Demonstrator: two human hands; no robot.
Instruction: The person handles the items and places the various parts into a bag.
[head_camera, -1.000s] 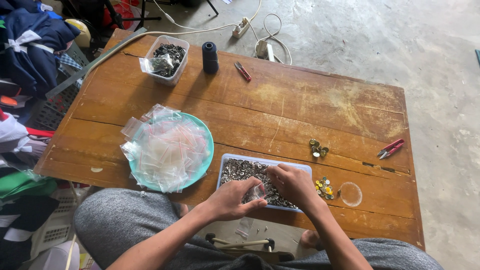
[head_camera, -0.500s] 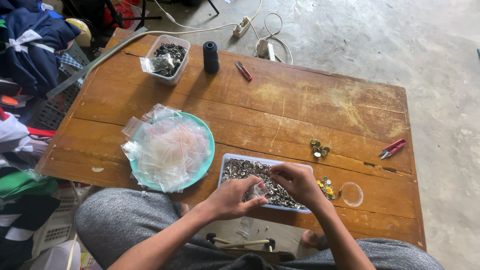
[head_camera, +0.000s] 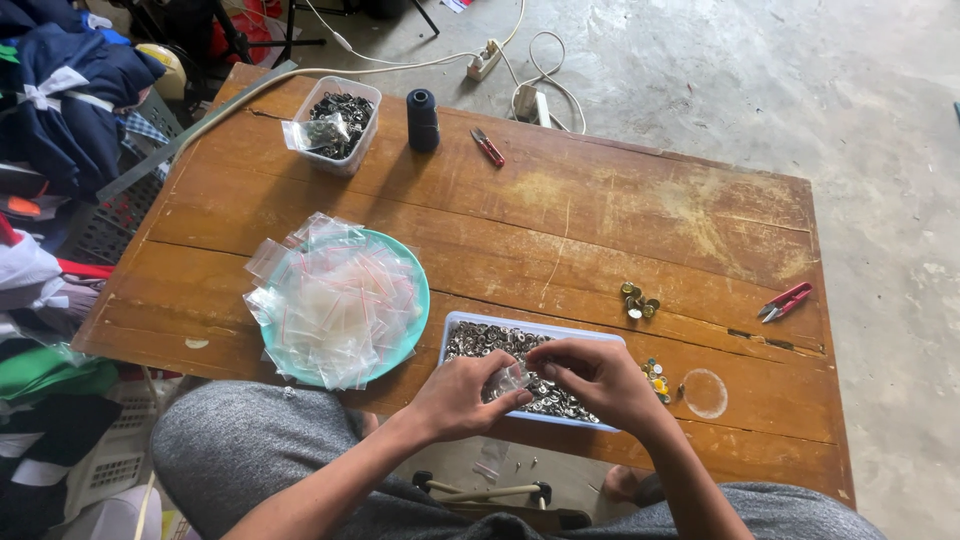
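Both hands meet over the tray (head_camera: 452, 325) near the table's front edge: left hand (head_camera: 462, 393) and right hand (head_camera: 596, 375) pinch one small clear bag (head_camera: 511, 378) between them.

Near edge crowded: both hands, left hand (head_camera: 462, 393) and right hand (head_camera: 598, 377), meet over the tray of small metal parts (head_camera: 470, 325), blocking it from the near side. Plate piled with clear bags (head_camera: 340, 305) sits just left of the tray, little gap between. Small brass pieces (head_camera: 639, 301) and a clear lid (head_camera: 705, 393) sit right of the tray; red snips (head_camera: 786, 300) near the right edge. Far left holds a plastic tub (head_camera: 337, 124), a dark thread spool (head_camera: 422, 119) and a red cutter (head_camera: 488, 147). Counter (head_camera: 620, 215) middle and far right are bare, open passage.
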